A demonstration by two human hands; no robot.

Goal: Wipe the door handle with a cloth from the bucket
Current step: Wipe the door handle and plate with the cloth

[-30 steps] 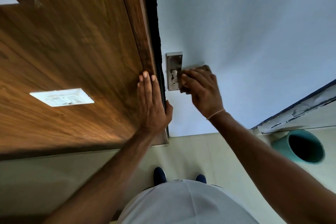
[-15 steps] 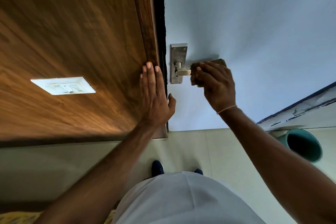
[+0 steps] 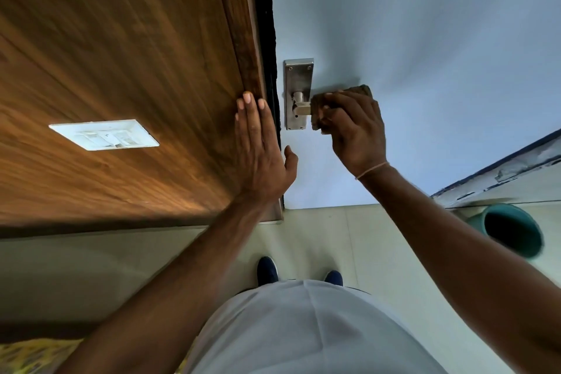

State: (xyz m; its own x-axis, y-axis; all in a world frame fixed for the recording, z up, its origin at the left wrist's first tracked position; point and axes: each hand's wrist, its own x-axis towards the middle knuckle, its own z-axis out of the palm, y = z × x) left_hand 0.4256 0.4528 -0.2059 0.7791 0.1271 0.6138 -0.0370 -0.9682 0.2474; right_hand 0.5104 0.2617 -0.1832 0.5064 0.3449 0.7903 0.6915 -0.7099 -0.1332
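Observation:
The steel door handle (image 3: 301,106) sticks out from its upright back plate (image 3: 298,76) on the pale blue door (image 3: 425,55). My right hand (image 3: 353,127) is shut on a brown cloth (image 3: 358,91) wrapped over the lever, which hides most of it; only the stub near the plate shows. My left hand (image 3: 258,149) lies flat with fingers together on the brown wooden frame (image 3: 243,48), left of the handle. The teal bucket (image 3: 510,229) stands on the floor at the lower right, its inside dark.
A white switch plate (image 3: 104,134) sits on the wooden wall panel (image 3: 121,70) at left. Pale floor tiles (image 3: 318,237) lie below, with my blue shoes (image 3: 267,269) on them. A worn skirting edge (image 3: 501,173) runs behind the bucket.
My right hand with the cloth slid right along the lever away from the back plate, uncovering the stub. My left hand has stayed flat on the frame.

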